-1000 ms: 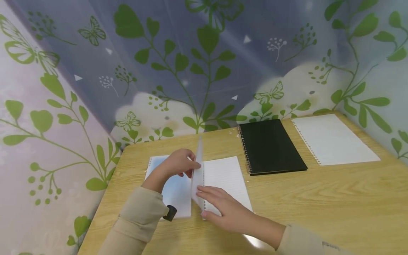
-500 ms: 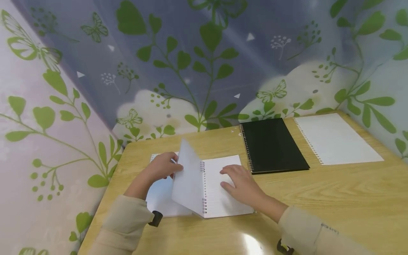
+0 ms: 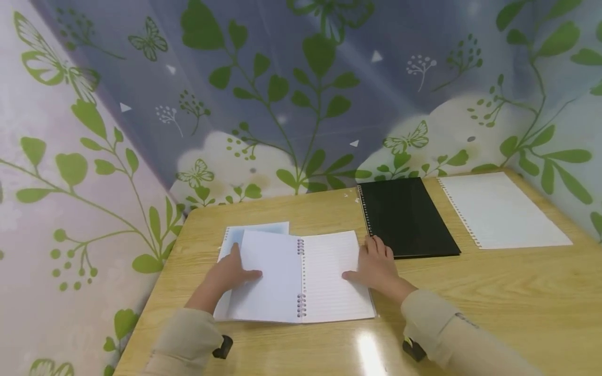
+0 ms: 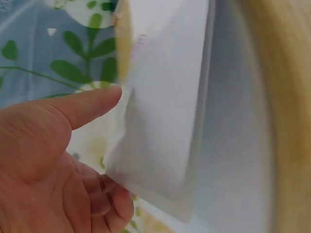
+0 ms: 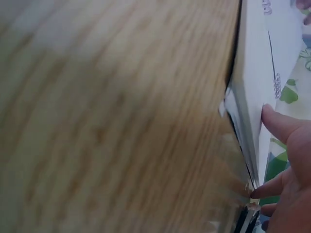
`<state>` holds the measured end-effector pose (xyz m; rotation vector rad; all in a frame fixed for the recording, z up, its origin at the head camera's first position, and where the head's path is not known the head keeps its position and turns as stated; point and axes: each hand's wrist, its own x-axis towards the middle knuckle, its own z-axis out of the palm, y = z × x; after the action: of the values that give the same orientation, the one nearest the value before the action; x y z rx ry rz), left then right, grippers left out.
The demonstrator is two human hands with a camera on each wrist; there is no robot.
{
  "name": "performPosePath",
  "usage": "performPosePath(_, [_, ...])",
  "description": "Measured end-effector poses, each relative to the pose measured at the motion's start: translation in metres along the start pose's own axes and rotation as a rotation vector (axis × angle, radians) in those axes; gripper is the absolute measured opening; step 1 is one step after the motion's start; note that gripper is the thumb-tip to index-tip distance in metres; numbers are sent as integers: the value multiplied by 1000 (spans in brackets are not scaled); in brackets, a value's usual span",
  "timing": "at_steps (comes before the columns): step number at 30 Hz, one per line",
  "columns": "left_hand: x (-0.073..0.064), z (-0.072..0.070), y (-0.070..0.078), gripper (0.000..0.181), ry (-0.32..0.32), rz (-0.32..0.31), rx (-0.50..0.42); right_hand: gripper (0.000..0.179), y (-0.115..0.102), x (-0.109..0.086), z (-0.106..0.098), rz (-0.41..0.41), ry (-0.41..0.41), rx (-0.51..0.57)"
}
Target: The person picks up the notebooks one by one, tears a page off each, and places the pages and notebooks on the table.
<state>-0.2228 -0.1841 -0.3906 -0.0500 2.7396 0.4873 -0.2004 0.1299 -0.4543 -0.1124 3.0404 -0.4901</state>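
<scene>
A spiral notebook lies spread open on the table, lined paper on its right half and a plain whitish leaf on its left. My left hand holds that leaf's outer edge. In the left wrist view its straight thumb is on the near face, with the curled fingers at the leaf's edge. My right hand grips the right edge of the page stack, thumb on the top page and fingers along the side. Under the left leaf lies a light-blue sheet, mostly hidden.
A black spiral-bound notebook lies closed just right of the open one. Beyond it rests a loose white sheet with a perforated edge. Small paper scraps dot the wooden table. Patterned cloth hangs behind.
My left hand has swung the upright leaf over to the left until it lies nearly flat. My right hand has moved from near the spiral to the right edge of the stack.
</scene>
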Motion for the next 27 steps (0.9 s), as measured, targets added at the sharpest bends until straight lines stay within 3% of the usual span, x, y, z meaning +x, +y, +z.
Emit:
performPosePath(6, [3, 21, -9, 102, -19, -1, 78, 84, 0, 0, 5, 18, -31, 81])
performPosePath(15, [9, 33, -11, 96, 6, -21, 108, 84, -3, -2, 4, 1, -30, 44])
performPosePath(22, [10, 35, -12, 94, -1, -38, 93, 83, -7, -4, 5, -40, 44, -49])
performPosePath(27, [6, 34, -8, 93, -10, -48, 104, 70, -9, -3, 7, -46, 138, 13])
